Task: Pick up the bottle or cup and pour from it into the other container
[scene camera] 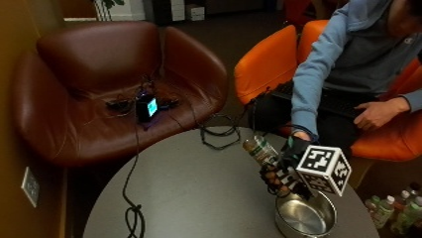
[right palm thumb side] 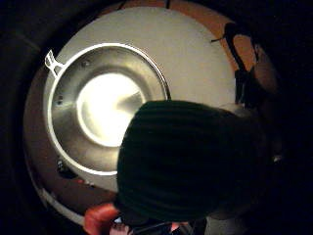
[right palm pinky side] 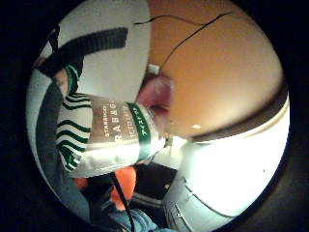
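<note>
Gloved right hand (scene camera: 285, 173) mostly hidden behind its marker, fingers curled around a tilted Starbucks iced-latte bottle (scene camera: 260, 150) held above the round grey table (scene camera: 191, 193), steel pot (scene camera: 305, 217) just beside, pot's far edge cut off, brown leather armchair (scene camera: 105, 84) behind, orange chair (scene camera: 267, 67) beside it.

One bottle (scene camera: 261, 150), one pot (scene camera: 305, 216), one counter (scene camera: 191, 198). Two armchairs: one brown (scene camera: 99, 84), one orange (scene camera: 270, 64). Several small bottles (scene camera: 395, 206) stand on the floor.
</note>
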